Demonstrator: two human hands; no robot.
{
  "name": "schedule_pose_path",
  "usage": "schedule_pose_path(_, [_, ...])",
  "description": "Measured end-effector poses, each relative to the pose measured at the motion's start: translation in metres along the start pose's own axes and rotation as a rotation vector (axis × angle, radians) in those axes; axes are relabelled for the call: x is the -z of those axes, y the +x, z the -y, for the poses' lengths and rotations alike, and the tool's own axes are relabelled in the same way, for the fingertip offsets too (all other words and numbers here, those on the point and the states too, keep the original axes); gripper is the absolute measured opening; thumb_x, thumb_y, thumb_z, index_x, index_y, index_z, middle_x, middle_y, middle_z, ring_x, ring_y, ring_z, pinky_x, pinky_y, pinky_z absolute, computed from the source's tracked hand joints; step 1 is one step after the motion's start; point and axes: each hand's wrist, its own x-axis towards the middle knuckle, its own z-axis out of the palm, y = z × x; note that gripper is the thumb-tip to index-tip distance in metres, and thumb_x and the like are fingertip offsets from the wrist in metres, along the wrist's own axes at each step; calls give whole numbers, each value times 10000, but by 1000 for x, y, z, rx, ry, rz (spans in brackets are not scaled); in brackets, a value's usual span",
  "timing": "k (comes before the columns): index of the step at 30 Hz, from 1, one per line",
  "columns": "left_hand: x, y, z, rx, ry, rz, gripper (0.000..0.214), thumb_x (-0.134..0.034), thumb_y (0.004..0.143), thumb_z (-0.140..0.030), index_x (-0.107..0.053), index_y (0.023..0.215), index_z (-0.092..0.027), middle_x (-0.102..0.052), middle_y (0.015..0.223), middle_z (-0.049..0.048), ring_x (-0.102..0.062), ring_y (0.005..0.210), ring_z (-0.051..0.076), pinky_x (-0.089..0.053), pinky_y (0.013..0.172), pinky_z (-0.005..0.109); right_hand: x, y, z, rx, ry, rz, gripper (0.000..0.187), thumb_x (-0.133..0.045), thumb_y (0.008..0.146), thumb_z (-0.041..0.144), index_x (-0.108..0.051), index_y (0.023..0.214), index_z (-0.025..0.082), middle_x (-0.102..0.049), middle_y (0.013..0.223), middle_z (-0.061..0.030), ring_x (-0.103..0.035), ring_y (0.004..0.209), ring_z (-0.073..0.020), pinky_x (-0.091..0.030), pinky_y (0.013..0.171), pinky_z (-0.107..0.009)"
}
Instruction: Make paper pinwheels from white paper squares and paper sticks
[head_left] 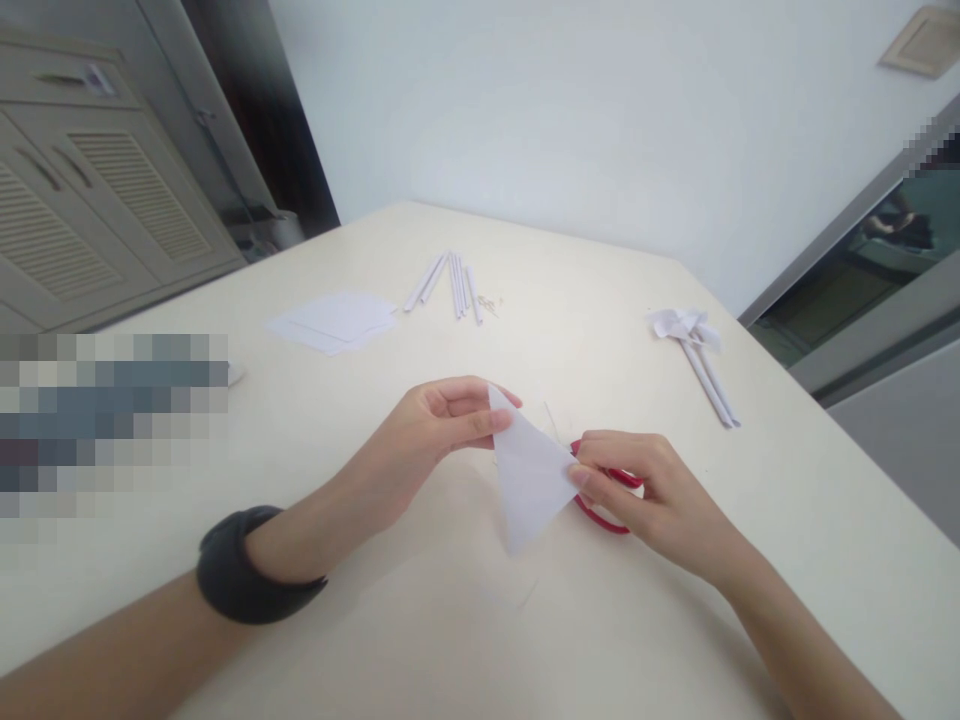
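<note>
White triangular paper piece spans the space between both hands, near the middle of the view, one corner pointing down. The person's left grip is closed to a pinch at its upper corner, thumb on the near face and fingers curled behind. The right grip is also drawn to a pinch, thumb and forefinger together on the right-hand corner. Just by the right fingers show the red looped handles of a pair of scissors, partly covered by hand and paper, so I cannot tell how its blades stand. Around the left wrist sits a wide black band. Smooth off-white counter spreads beneath. Beyond the left hand, flat white paper sheets overlap in a loose stack. Farther back and to their right lie slim white rolled-paper tubes, with tiny tan bits beside the rightmost, too small to make out. Well off to the right, two white paper tubes lie side by side, folded white paper shapes at their far ends. Past the counter stand a pale wall and a beige louvred cabinet.
</note>
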Motion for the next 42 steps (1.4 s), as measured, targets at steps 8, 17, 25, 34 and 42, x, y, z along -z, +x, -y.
schedule_pose_path(8, [0,0,-1,-19,54,-43,120,-637,768,-306,-663,802,-193,-656,838,27,-581,812,172,-450,750,267,-1,0,1,-22,-35,2,339,-402,918,244,-298,600,188,-354,607,36,-337,549,-94,-272,536,-251])
schedule_pose_path(17, [4,2,1,-26,140,-80,116,-662,741,-310,-677,791,-207,-643,821,13,-550,816,166,-407,738,251,-1,-1,1,-29,-45,27,314,-409,912,215,-328,609,186,-370,621,38,-345,555,-91,-282,539,-242])
schedule_pose_path(25, [9,3,4,16,77,-71,87,-661,726,-229,-615,789,-189,-612,783,1,-544,771,148,-398,718,243,-5,3,0,-78,-66,12,305,-427,893,202,-357,596,184,-406,608,37,-366,555,-93,-281,537,-240])
schedule_pose_path(34, [12,11,9,30,-55,-7,85,-671,743,-244,-630,749,-170,-568,748,-11,-511,749,116,-393,719,222,-7,2,2,-109,-133,-33,326,-396,896,226,-304,587,184,-387,588,38,-359,541,-97,-275,530,-245])
schedule_pose_path(42, [12,9,9,-22,-17,-56,94,-695,726,-210,-618,692,-168,-565,656,-39,-467,627,76,-350,611,194,-9,1,1,-129,-127,-29,335,-387,900,245,-285,587,184,-362,575,42,-342,531,-98,-265,515,-246])
